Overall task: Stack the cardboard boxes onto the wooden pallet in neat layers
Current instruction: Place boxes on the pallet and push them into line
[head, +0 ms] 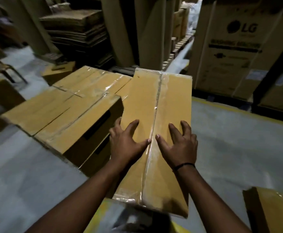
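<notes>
Both hands (129, 140) atop near box (169, 106), stacked boxes (66, 101) left, printed carton (235, 52) behind right

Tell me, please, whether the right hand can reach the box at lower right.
Probably yes: the right hand merely rests on the taped box, and only bare floor lies before the corner box.

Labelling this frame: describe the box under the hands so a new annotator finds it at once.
Start at the tall LG carton at upper right; left of it, nearer the camera, sits a block of taped boxes. The target box lies at that block's right edge. Only it has the left hand and right hand spread on top.
</notes>
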